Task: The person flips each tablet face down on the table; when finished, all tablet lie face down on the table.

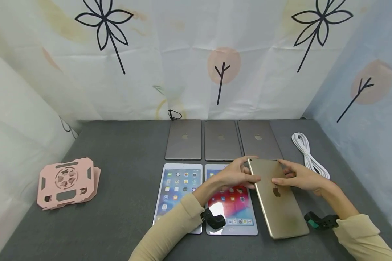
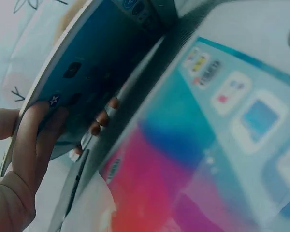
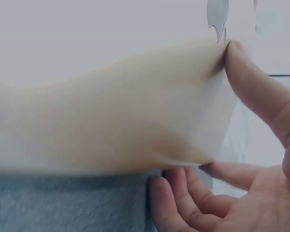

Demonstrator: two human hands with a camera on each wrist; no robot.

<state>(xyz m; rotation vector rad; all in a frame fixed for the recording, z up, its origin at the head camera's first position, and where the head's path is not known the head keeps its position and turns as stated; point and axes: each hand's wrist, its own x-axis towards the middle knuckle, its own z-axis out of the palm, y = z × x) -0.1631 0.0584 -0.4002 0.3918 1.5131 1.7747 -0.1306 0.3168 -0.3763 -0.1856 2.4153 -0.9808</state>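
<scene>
Both hands hold a gold tablet [image 1: 278, 203], its back with the apple logo facing up and its far end raised off the table. My left hand [image 1: 237, 173] pinches the upper left edge, thumb on the back. In the left wrist view, fingers [image 2: 26, 140] lie under the tablet's screen [image 2: 94, 53], where app icons show. At the upper right, my right hand [image 1: 299, 175] grips the other side; its thumb [image 3: 251, 79] presses the back near the logo. Beneath my left forearm lies a white tablet [image 1: 232, 206] with a lit red and blue screen.
Another lit white tablet [image 1: 174, 192] lies to the left. Three grey tablets [image 1: 184, 139] [image 1: 223, 139] [image 1: 259, 139] lie face down in a row behind. A coiled white cable [image 1: 308, 154] is at the right, a pink slotted stand [image 1: 65, 183] at the far left. Fabric walls [image 1: 189, 72] enclose the table.
</scene>
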